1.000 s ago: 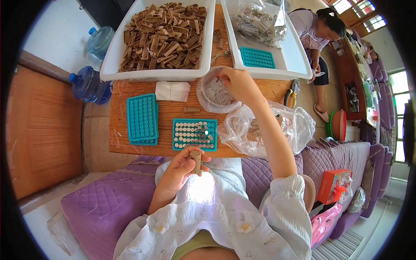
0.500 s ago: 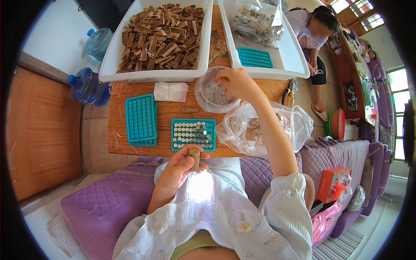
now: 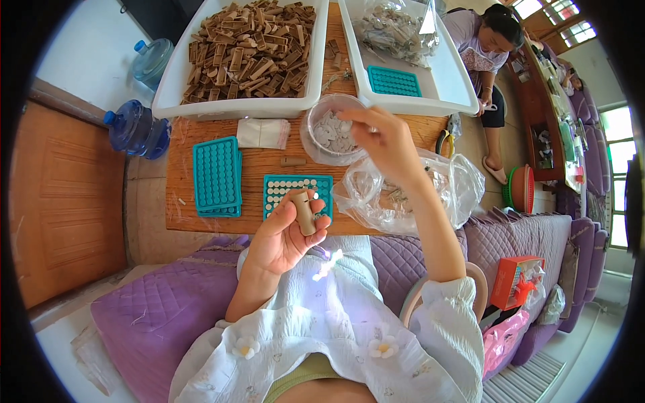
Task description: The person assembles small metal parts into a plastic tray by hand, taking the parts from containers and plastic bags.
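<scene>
My left hand [image 3: 285, 232] is closed around a brown hollow tube [image 3: 306, 215], held tilted in front of the near table edge. Beneath it dangles a thin lit string light [image 3: 326, 266], glowing white over my lap. My right hand [image 3: 386, 141] is above the right rim of a clear round tub [image 3: 314, 144] filled with small pale grey pieces [image 3: 334, 132]. Its fingertips are drawn together; whether a piece is between them is too small to see. Behind my left hand sits a teal tray [image 3: 270, 213] with small round silvery and white discs in rows, partly covered by the hand.
Stacked teal trays [image 3: 216, 176] and a white packet [image 3: 263, 133] lie left. A brown half shell [image 3: 293, 161] rests mid-table. A clear plastic bag [image 3: 447, 198] and pliers [image 3: 443, 141] are right. Behind stand white bins of brown shells [image 3: 252, 50] and bagged parts [image 3: 396, 37]. A person [image 3: 480, 54] sits beyond.
My right hand has lifted out of the tub and drawn back toward the right. My left hand has risen with the tube, now covering part of the disc tray; the dangling light shows more clearly.
</scene>
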Motion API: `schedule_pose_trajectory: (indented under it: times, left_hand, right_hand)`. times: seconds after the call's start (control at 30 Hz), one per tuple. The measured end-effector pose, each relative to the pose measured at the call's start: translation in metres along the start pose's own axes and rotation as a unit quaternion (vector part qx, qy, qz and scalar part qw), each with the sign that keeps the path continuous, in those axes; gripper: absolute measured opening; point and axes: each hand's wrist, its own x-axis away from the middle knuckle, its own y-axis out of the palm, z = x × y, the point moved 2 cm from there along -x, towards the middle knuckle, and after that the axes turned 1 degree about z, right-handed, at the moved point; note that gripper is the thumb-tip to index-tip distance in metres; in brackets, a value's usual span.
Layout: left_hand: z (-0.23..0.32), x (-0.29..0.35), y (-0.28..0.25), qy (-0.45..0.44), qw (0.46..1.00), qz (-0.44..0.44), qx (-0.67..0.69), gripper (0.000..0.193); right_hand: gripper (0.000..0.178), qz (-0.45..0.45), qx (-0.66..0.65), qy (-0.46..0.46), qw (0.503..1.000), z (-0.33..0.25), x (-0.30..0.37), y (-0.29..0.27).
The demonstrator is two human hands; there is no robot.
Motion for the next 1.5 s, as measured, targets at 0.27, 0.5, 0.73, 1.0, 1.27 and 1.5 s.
schedule_pose_trajectory:
  times: [0.27,0.5,0.73,1.0,1.27,1.5]
  left_hand:
    - [-0.011,-0.001,0.018,0.004,0.994,0.008,-0.107,0.034]
    - [-0.023,0.001,0.026,-0.041,0.98,0.007,-0.195,0.03]
    - [-0.04,0.0,0.025,-0.057,0.953,0.006,-0.296,0.03]
    - [-0.063,-0.008,0.033,-0.113,0.929,0.057,-0.348,0.03]
    - [-0.094,-0.021,0.041,-0.149,0.904,0.047,-0.398,0.035]
    - [-0.097,-0.031,0.032,-0.214,0.902,0.007,-0.375,0.035]
  right_hand:
    - [0.024,-0.071,0.049,-0.16,0.983,-0.078,0.06,-0.004]
    - [0.027,-0.106,0.13,-0.195,0.966,-0.076,0.081,-0.014]
    - [0.026,-0.092,0.158,-0.224,0.957,-0.073,0.099,-0.022]
    - [0.025,-0.09,0.175,-0.198,0.96,-0.066,0.117,-0.032]
    - [0.024,-0.086,0.211,-0.131,0.965,-0.054,0.15,-0.049]
    - [0.018,-0.081,0.107,-0.045,0.99,-0.029,0.164,-0.058]
